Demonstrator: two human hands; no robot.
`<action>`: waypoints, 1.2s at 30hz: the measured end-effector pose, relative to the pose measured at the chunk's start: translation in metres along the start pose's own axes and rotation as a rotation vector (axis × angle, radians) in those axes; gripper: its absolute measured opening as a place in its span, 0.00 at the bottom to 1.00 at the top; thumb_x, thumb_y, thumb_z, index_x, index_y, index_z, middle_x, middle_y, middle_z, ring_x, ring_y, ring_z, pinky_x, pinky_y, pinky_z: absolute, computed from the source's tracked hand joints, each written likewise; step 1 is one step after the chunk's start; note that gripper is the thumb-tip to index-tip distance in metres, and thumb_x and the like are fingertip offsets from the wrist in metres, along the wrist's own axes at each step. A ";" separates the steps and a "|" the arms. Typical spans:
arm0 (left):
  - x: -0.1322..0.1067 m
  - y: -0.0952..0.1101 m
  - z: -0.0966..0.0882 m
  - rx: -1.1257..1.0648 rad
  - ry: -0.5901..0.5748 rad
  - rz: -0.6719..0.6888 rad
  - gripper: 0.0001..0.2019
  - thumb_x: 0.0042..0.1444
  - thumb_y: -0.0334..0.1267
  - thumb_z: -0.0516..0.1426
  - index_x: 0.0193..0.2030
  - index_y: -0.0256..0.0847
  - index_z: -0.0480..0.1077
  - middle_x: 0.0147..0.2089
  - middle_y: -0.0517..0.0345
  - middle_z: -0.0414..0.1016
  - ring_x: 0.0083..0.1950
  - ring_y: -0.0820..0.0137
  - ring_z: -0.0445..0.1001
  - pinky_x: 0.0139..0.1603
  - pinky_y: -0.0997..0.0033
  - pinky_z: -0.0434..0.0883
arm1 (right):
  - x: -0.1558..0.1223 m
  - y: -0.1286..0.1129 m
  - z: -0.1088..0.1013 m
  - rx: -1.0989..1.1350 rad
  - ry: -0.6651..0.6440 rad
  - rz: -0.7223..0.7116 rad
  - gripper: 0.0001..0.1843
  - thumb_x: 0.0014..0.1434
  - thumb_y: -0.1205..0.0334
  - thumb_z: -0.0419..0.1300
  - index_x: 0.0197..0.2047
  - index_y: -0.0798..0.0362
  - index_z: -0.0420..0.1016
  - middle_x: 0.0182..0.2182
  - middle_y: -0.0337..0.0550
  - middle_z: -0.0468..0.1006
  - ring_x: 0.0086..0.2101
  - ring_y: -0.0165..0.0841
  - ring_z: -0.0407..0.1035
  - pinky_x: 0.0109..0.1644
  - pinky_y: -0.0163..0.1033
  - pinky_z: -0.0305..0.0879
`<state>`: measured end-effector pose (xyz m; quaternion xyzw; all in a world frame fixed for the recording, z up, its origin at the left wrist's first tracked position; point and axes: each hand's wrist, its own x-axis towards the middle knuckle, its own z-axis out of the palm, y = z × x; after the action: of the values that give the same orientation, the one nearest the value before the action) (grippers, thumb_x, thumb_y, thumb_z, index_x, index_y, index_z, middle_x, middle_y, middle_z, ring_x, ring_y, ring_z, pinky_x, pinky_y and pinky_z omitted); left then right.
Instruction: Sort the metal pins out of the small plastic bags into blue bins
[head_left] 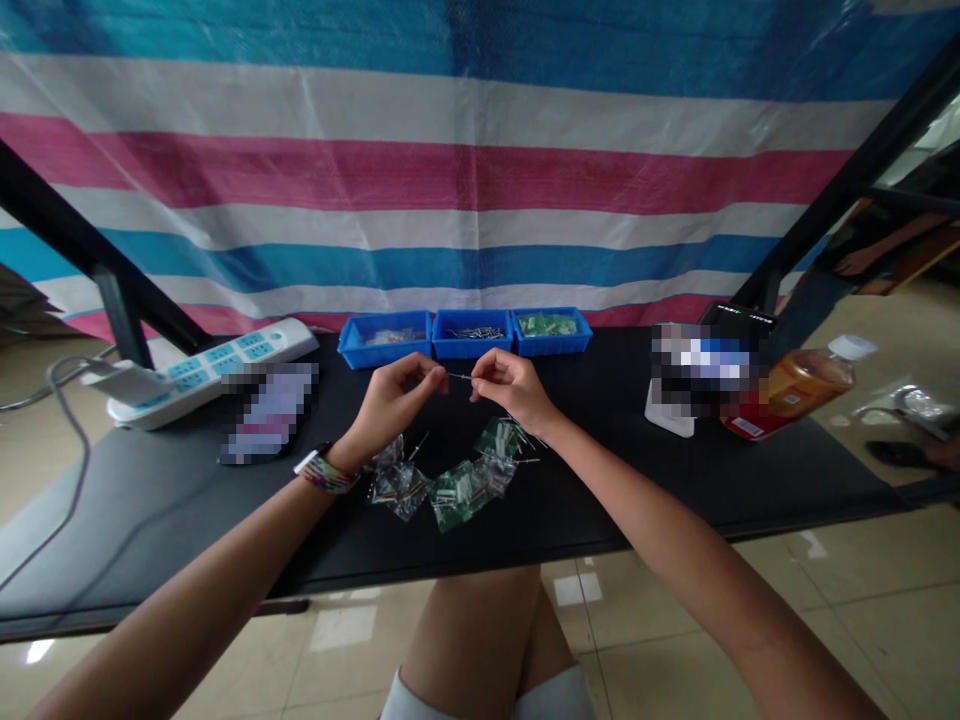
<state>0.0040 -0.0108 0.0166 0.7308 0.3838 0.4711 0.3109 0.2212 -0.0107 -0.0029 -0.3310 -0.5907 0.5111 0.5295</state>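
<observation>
Left hand (397, 396) and right hand (514, 388) pinch a thin rod (460, 377); beyond the fingers (433, 379), blue bins (463, 349) hold packets (547, 325) (loose pins (476, 333) mid-row).

Black tabletop (577, 515) with three blue trays (471, 350), small plastic packets (454, 493), white power strip (225, 362), capped bottle (806, 385).

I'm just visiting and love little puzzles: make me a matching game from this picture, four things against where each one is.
1. Power strip
2. Bottle
3. Green packets
4. Thin silvery piece

A. In the rightmost blue tray
B. Between the fingertips of the left hand and right hand
C. Toward the right end of the black table
D. Toward the table's left end, with a plug in it

Pairs: 1-D, 2-C, 3-A, 4-B.
</observation>
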 end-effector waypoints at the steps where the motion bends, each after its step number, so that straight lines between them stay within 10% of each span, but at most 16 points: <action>1: 0.000 0.000 0.000 -0.016 -0.004 -0.007 0.20 0.67 0.56 0.64 0.34 0.40 0.77 0.33 0.53 0.82 0.36 0.65 0.79 0.39 0.68 0.72 | 0.000 0.000 0.000 -0.003 0.003 -0.006 0.13 0.53 0.56 0.73 0.35 0.51 0.74 0.29 0.35 0.77 0.30 0.32 0.77 0.39 0.39 0.74; 10: 0.003 0.002 -0.003 -0.078 -0.012 -0.008 0.18 0.68 0.54 0.62 0.38 0.41 0.78 0.36 0.54 0.82 0.39 0.63 0.80 0.44 0.65 0.75 | 0.016 0.007 -0.008 -0.058 0.281 -0.104 0.13 0.55 0.53 0.72 0.35 0.51 0.75 0.29 0.37 0.78 0.30 0.33 0.78 0.39 0.39 0.77; 17: 0.004 0.002 -0.004 -0.096 -0.015 -0.019 0.15 0.67 0.50 0.62 0.38 0.40 0.77 0.35 0.54 0.81 0.39 0.63 0.79 0.43 0.65 0.74 | 0.026 0.019 -0.027 -0.265 0.401 -0.129 0.13 0.59 0.55 0.67 0.44 0.52 0.82 0.49 0.47 0.83 0.26 0.28 0.73 0.26 0.35 0.70; 20: 0.004 0.004 -0.004 -0.089 -0.006 -0.009 0.14 0.67 0.49 0.61 0.38 0.40 0.77 0.35 0.54 0.80 0.39 0.63 0.79 0.43 0.65 0.73 | 0.013 0.012 -0.018 -0.446 0.267 -0.231 0.05 0.61 0.63 0.65 0.38 0.52 0.83 0.42 0.45 0.82 0.27 0.28 0.71 0.30 0.36 0.69; 27: 0.005 0.000 -0.005 -0.124 0.063 -0.002 0.11 0.66 0.45 0.60 0.36 0.41 0.75 0.34 0.56 0.79 0.37 0.66 0.78 0.42 0.67 0.73 | -0.023 -0.010 0.035 -0.690 -0.529 -0.432 0.11 0.66 0.74 0.66 0.44 0.49 0.87 0.46 0.45 0.87 0.50 0.40 0.78 0.62 0.49 0.72; 36: 0.004 -0.002 -0.002 -0.095 0.022 0.002 0.12 0.67 0.46 0.61 0.37 0.41 0.75 0.35 0.55 0.79 0.38 0.65 0.78 0.41 0.67 0.73 | -0.024 -0.006 0.036 -1.119 -0.583 -0.561 0.08 0.72 0.66 0.65 0.46 0.51 0.88 0.43 0.46 0.84 0.50 0.41 0.73 0.57 0.49 0.69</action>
<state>0.0023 -0.0064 0.0178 0.7105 0.3638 0.4970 0.3404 0.1931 -0.0435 -0.0015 -0.2382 -0.9472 0.0413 0.2106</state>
